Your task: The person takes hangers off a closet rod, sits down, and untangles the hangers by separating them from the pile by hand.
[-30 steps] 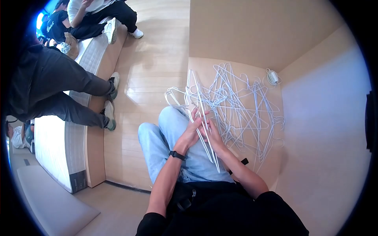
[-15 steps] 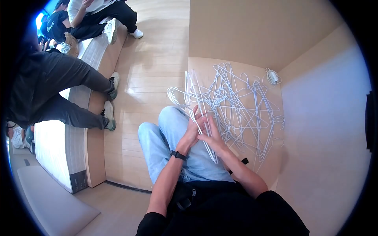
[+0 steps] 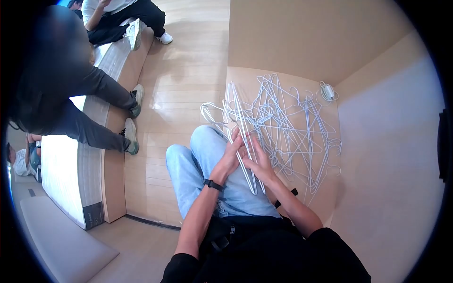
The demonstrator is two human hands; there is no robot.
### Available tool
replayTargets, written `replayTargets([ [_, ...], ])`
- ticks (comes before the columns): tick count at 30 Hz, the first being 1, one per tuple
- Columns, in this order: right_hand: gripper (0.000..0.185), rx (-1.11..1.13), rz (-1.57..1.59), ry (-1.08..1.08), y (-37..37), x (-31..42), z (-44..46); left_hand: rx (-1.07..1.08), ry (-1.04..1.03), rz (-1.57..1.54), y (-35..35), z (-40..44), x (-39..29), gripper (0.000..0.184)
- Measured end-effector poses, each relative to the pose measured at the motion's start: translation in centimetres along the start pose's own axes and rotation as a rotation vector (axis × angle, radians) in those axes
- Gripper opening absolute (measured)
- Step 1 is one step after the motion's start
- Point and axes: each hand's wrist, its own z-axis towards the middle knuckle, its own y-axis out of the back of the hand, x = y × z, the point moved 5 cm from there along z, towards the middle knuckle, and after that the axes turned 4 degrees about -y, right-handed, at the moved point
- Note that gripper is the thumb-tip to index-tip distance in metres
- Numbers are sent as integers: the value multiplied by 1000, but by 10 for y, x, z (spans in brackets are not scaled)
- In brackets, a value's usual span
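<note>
Here the left hand (image 3: 230,158), half-open, cradles white wire hangers (image 3: 250,177) over the lap; the right hand (image 3: 262,169), fingers spread, touches them. More hangers (image 3: 309,137) tangle near the board's (image 3: 330,200) right edge.

One left hand (image 3: 230,158), one right hand (image 3: 262,170), one wristband (image 3: 213,185), one mattress (image 3: 63,165), one cord (image 3: 329,92), four shoes (image 3: 130,137), and many hangers (image 3: 247,175), several held, the tangled rest too overlapped to count.

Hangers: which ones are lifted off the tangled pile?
The white bundle between the left hand and right hand, above the jeans. The other hangers lie jumbled on the wooden surface.
</note>
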Motion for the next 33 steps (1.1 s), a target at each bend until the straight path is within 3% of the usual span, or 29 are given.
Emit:
replayTargets([
  [6,97,69,-269,25,-7,28,-5,45,51,86,-8,-4,-7,100],
  [8,104,29,-387,196,-6,25,-3,60,40,130,-10,-6,-10,103],
  [12,104,70,-434,36,-10,11,-8,51,12,71,-3,-2,-4,103],
  [21,95,105,-685,-11,-19,-3,-13,32,128,-4,2,-3,5,96],
  [23,89,63,-720,-6,-19,-3,-14,-55,137,-75,4,-1,6,94],
  [29,79,-15,-577,115,-22,-2,-17,-97,95,-121,0,-4,0,87],
  [33,73,-12,-534,77,-19,-3,-24,-47,83,-84,-3,-4,-3,82],
])
